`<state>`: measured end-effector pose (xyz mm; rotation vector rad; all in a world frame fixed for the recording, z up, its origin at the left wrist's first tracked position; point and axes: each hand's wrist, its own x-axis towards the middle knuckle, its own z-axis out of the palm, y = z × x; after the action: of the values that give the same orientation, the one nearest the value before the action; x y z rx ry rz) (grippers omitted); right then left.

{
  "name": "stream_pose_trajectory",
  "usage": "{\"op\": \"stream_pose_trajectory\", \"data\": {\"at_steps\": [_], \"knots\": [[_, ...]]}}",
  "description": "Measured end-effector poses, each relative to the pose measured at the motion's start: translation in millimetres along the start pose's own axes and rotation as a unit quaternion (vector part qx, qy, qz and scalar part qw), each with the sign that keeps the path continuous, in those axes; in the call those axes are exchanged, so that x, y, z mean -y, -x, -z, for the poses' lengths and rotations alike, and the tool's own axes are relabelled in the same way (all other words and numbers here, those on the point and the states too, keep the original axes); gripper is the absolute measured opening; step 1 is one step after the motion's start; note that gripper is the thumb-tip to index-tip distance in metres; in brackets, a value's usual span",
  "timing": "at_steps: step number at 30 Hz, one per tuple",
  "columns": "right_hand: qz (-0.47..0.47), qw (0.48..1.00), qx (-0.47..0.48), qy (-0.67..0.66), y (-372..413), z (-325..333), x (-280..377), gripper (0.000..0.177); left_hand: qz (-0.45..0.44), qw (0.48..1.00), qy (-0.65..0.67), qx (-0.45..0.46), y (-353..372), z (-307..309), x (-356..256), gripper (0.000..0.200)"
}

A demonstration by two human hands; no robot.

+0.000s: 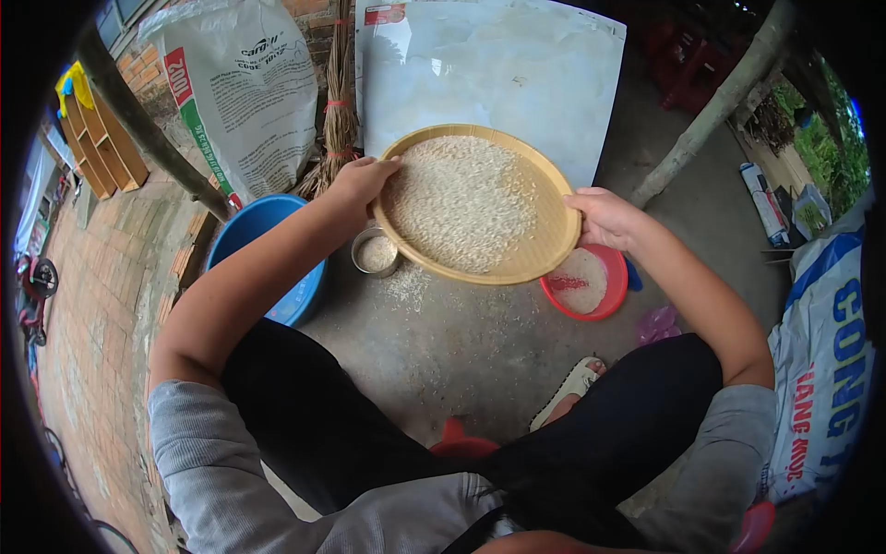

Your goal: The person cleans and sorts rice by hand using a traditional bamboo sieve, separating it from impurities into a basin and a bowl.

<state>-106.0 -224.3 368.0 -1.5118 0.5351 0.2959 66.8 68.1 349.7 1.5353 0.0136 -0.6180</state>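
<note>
A round woven winnowing tray (544, 245) is held up in front of me, over the concrete floor. Pale grains that look like rice (461, 198) lie spread across it, mostly toward its left and middle, with bare weave along the right. My left hand (363, 185) grips the left rim, thumb on top. On the right rim, my right hand (602, 218) is closed in the same way. Below the tray's left side stands a small metal bowl (376, 253) with grain in it. A red basin (591, 309) holding fine pale grain sits under the right side, partly covered by the tray.
A blue tub (242, 235) stands left of the metal bowl. Scattered grains (403, 288) dot the floor. Behind are a large white sack (245, 102), a straw broom (340, 120) and a white panel (489, 65). Wooden poles (711, 106) rise at both sides; another printed sack (821, 369) is at right.
</note>
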Motion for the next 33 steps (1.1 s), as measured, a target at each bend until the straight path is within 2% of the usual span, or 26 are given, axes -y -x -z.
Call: {"op": "stream_pose_trajectory", "data": {"at_steps": [1, 3, 6, 7, 9, 12, 15, 16, 17, 19, 21, 23, 25, 26, 27, 29, 30, 31, 32, 33], "knots": [[-0.001, 0.999, -0.03, -0.032, -5, 7, -5, 0.024, -0.005, 1.0, -0.019, 0.002, 14, -11, -5, 0.024], [0.002, 0.999, -0.051, 0.003, -4, 5, -5, 0.025, -0.007, 1.0, -0.017, -0.001, 5, -8, 1, 0.022], [0.013, 0.998, 0.058, 0.027, 19, -17, 12, 0.023, 0.029, 0.996, 0.004, 0.08, -6, 23, 1, 0.019], [0.012, 0.998, 0.057, 0.03, 19, -19, 9, 0.023, 0.051, 0.995, 0.015, 0.09, -6, 29, 2, 0.02], [-0.009, 0.998, 0.059, 0.032, 11, -22, -1, 0.026, 0.086, 0.996, 0.011, 0.014, -1, 15, 1, 0.023], [-0.041, 0.998, 0.017, 0.033, 3, 5, -11, 0.027, 0.005, 0.997, -0.069, 0.039, 7, -10, -1, 0.027], [-0.043, 0.997, -0.02, 0.053, 10, 6, -8, 0.027, -0.005, 0.998, -0.049, 0.034, 12, -10, -3, 0.027], [-0.032, 0.998, 0.014, 0.061, 20, -3, 1, 0.027, 0.014, 0.998, -0.04, 0.043, 6, 1, -3, 0.03], [-0.022, 0.996, 0.05, 0.071, 29, -13, 9, 0.027, 0.024, 0.992, -0.004, 0.125, -13, 24, 2, 0.031], [-0.026, 0.994, 0.068, 0.077, 35, -21, 15, 0.023, 0.066, 0.993, 0.004, 0.098, -5, 23, -2, 0.03], [-0.024, 0.997, 0.044, 0.052, 24, -13, 5, 0.028, 0.087, 0.995, 0.019, 0.041, 1, 6, -1, 0.029], [-0.031, 0.999, -0.022, 0.034, 4, 20, -10, 0.032, 0.026, 0.997, -0.056, 0.046, 11, -15, -1, 0.026], [-0.047, 0.996, -0.068, 0.013, 6, 20, -11, 0.031, 0.006, 0.995, -0.084, 0.05, 27, -31, -7, 0.027], [-0.047, 0.996, -0.069, 0.013, 7, 19, -11, 0.031, 0.01, 0.997, -0.058, 0.057, 18, -23, -5, 0.026], [-0.028, 0.998, -0.037, 0.036, 16, 8, -5, 0.03, -0.004, 0.996, -0.043, 0.072, 10, -11, -4, 0.028], [-0.015, 0.998, -0.004, 0.067, 26, -8, 3, 0.029, 0.054, 0.991, -0.03, 0.118, -1, 16, -3, 0.029], [-0.023, 0.996, 0.037, 0.077, 28, -15, 7, 0.027, 0.089, 0.991, 0.0, 0.099, 3, 16, -2, 0.03], [-0.029, 0.993, 0.079, 0.087, 29, -18, 11, 0.026, 0.086, 0.991, 0.003, 0.097, 5, 10, -1, 0.03], [-0.023, 0.998, 0.04, 0.048, 29, -18, 9, 0.024, 0.089, 0.994, 0.013, 0.053, 6, 2, 0, 0.03], [-0.022, 0.998, 0.042, 0.044, 22, -7, 5, 0.024, 0.094, 0.995, 0.018, 0.009, 9, -6, -1, 0.03]]}}
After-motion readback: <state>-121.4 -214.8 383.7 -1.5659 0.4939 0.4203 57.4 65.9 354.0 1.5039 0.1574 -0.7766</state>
